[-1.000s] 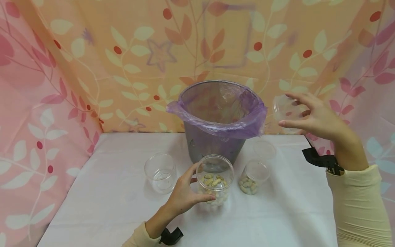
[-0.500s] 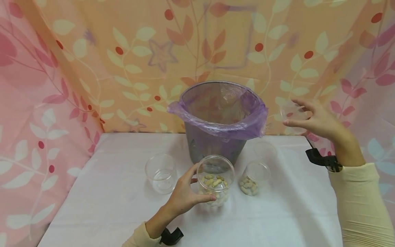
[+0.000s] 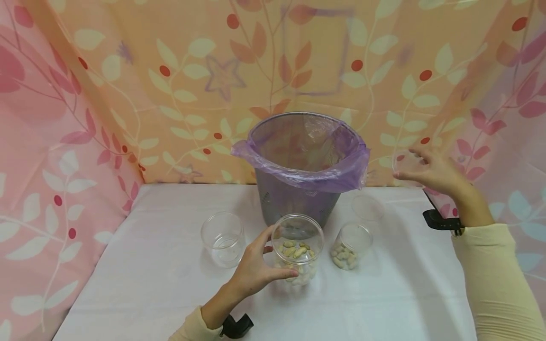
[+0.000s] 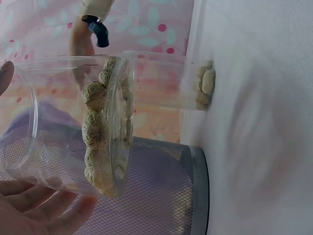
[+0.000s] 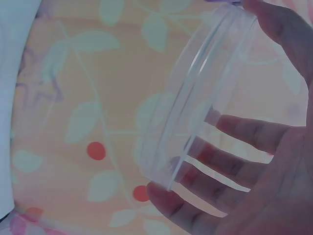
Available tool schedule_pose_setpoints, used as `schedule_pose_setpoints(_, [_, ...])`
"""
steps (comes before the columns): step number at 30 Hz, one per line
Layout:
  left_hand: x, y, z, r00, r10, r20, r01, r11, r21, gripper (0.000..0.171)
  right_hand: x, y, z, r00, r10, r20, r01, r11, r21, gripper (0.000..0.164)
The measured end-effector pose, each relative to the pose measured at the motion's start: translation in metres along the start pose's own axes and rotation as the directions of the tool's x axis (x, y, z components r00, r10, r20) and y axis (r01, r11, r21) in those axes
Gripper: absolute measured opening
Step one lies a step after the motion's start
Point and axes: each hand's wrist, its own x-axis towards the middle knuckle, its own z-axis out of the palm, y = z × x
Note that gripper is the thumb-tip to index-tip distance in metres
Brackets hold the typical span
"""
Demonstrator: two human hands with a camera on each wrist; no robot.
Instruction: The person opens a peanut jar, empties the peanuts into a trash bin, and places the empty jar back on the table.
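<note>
My left hand (image 3: 255, 270) grips a clear plastic jar (image 3: 317, 239) around its side, thumb in front. Peanuts (image 4: 96, 129) in their shells cover the jar's bottom. In the left wrist view this jar is held up off the table, its mouth uncovered. Out to the right, my right hand (image 3: 437, 173) holds a clear round lid (image 5: 195, 93) by its edge, thumb on one side and fingers on the other. The lid is faint against the curtain in the head view. A smaller clear jar (image 3: 350, 244) with peanuts stands right of the held jar.
Behind the jars stands a grey mesh wastebasket (image 3: 277, 203) lined with a purple bag (image 3: 307, 176). An empty clear jar (image 3: 222, 239) is on the left. Another clear lid (image 3: 368, 207) lies behind the smaller jar. Floral curtains (image 3: 192, 94) enclose the white table (image 3: 162, 284).
My right hand has come down and a little to the right, carrying the lid, which is tilted differently. The left hand and its jar have stayed in place.
</note>
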Motion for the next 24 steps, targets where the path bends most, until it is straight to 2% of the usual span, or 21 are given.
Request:
schedule_pose_setpoints(10, [0.0,-0.001,0.001,1.0,-0.009,-0.002,0.009,1.0,-0.016,0.095,0.007,0.019,0.01,0.999,0.034,0.015,-0.034,0.999,-0.031,0.102])
schedule_pose_setpoints(17, [0.0,-0.002,0.001,1.0,-0.008,0.001,0.008,1.0,-0.011,0.094,0.012,0.033,0.02,0.993,0.093,0.067,-0.091,0.995,-0.031,0.108])
schedule_pose_setpoints(24, [-0.001,-0.002,0.003,1.0,-0.012,0.005,0.013,1.0,-0.028,0.094,0.016,0.047,0.028,0.994,0.089,0.056,-0.087,0.995,-0.037,0.109])
